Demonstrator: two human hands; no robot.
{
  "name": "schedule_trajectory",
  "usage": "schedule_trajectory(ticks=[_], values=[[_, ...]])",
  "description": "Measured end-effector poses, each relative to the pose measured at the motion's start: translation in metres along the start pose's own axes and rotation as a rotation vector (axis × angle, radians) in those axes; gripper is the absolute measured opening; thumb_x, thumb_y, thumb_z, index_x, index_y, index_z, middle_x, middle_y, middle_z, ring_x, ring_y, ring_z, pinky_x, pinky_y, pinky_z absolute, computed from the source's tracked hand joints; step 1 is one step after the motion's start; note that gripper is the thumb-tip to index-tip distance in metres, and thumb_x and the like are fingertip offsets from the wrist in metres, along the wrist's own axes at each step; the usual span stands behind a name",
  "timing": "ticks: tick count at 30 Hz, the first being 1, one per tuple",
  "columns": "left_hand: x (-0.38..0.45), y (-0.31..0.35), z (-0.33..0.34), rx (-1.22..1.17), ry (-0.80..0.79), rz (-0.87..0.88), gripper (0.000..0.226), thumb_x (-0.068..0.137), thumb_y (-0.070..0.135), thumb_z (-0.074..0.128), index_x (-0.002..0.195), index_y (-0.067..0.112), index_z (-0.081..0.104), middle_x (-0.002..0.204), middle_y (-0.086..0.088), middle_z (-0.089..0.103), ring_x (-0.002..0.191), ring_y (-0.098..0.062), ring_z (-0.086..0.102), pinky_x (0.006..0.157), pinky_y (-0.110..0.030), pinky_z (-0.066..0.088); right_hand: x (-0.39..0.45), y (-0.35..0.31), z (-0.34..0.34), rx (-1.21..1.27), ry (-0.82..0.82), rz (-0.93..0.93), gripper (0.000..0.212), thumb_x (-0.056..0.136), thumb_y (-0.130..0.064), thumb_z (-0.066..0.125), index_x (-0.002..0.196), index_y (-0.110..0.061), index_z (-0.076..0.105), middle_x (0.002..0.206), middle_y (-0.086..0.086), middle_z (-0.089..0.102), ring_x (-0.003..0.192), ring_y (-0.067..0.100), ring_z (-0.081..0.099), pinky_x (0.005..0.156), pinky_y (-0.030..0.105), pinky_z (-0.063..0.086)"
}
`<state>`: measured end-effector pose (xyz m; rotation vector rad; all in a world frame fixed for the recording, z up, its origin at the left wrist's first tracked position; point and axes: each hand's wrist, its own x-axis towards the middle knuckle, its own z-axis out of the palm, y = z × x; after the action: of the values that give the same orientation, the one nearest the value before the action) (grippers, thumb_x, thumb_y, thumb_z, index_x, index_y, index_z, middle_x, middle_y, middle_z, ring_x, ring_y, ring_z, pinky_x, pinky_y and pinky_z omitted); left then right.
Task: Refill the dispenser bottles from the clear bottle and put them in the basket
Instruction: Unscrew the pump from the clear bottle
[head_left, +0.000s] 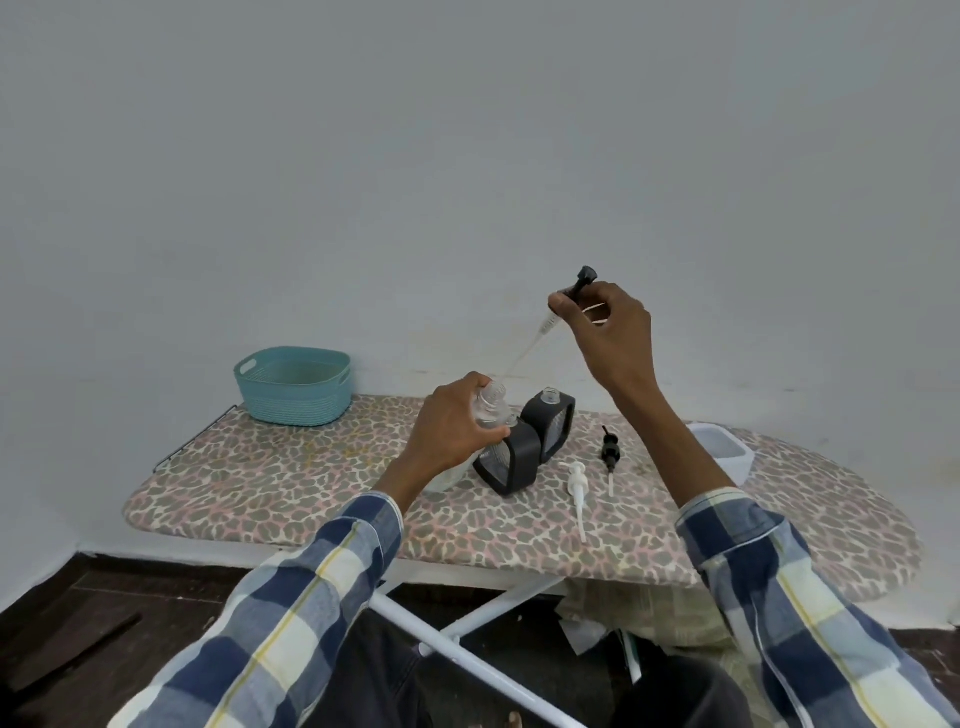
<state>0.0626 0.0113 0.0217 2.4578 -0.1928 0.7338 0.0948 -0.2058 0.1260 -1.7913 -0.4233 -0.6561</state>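
My left hand (451, 427) grips the neck of the clear bottle (491, 408), tilted over the near black-framed dispenser bottle (511, 460). A second black-framed dispenser bottle (550, 423) stands just behind it with its mouth uncapped. My right hand (605, 325) is raised above them and pinches a black pump head (581, 283), whose clear tube (535, 338) slants down to the left. A white pump (577, 491) and another black pump (610, 454) lie on the ironing board (291, 488) to the right of the bottles. The teal basket (295, 385) stands at the far left of the board.
A white lidded container (719, 449) sits at the board's far right, partly behind my right forearm. The wall runs right behind the board. The board's white legs (467, 629) cross below, over a dark floor.
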Motion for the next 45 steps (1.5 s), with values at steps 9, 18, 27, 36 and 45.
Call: schedule_trajectory(ticks=[9, 18, 27, 36, 45], values=[[-0.002, 0.003, 0.004, -0.012, -0.024, 0.028, 0.057, 0.075, 0.042, 0.092, 0.121, 0.023, 0.064, 0.11, 0.011, 0.073, 0.092, -0.012, 0.068, 0.076, -0.028, 0.053, -0.008, 0.011, -0.009, 0.086, 0.035, 0.116, 0.039, 0.085, -0.053, 0.083, 0.105, -0.02, 0.083, 0.093, -0.007, 0.08, 0.091, 0.01, 0.076, 0.091, 0.041, 0.063], [-0.006, 0.0, 0.004, -0.031, 0.018, 0.03, 0.057, 0.075, 0.04, 0.093, 0.122, 0.022, 0.065, 0.11, 0.012, 0.072, 0.092, -0.011, 0.067, 0.075, -0.025, 0.051, -0.004, -0.003, -0.013, 0.102, 0.068, 0.074, 0.033, 0.084, -0.05, 0.085, 0.101, -0.023, 0.083, 0.092, -0.008, 0.079, 0.075, -0.001, 0.064, 0.072, 0.016, 0.048], [-0.01, -0.004, 0.001, -0.081, 0.05, 0.016, 0.055, 0.074, 0.035, 0.095, 0.119, 0.022, 0.066, 0.104, 0.011, 0.073, 0.088, -0.011, 0.069, 0.069, -0.009, 0.046, -0.003, -0.003, -0.015, 0.137, 0.133, 0.111, 0.037, 0.088, -0.057, 0.078, 0.097, -0.021, 0.081, 0.086, -0.01, 0.075, 0.071, 0.001, 0.062, 0.073, 0.027, 0.051], [-0.009, -0.021, -0.012, -0.094, 0.113, -0.061, 0.063, 0.072, 0.041, 0.097, 0.123, 0.023, 0.065, 0.101, 0.013, 0.069, 0.088, -0.013, 0.067, 0.068, -0.015, 0.047, -0.01, 0.044, -0.012, 0.342, 0.197, 0.399, 0.045, 0.1, -0.05, 0.068, 0.103, -0.006, 0.078, 0.087, 0.001, 0.075, 0.069, 0.011, 0.07, 0.068, 0.025, 0.058], [-0.017, -0.061, -0.056, -0.083, 0.174, -0.223, 0.065, 0.069, 0.048, 0.096, 0.124, 0.026, 0.068, 0.107, 0.009, 0.077, 0.093, -0.014, 0.072, 0.077, -0.028, 0.053, -0.017, 0.044, 0.034, 0.274, 0.15, 0.388, 0.042, 0.106, -0.047, 0.061, 0.088, -0.01, 0.072, 0.081, 0.0, 0.071, 0.06, 0.01, 0.062, 0.067, 0.027, 0.057]])
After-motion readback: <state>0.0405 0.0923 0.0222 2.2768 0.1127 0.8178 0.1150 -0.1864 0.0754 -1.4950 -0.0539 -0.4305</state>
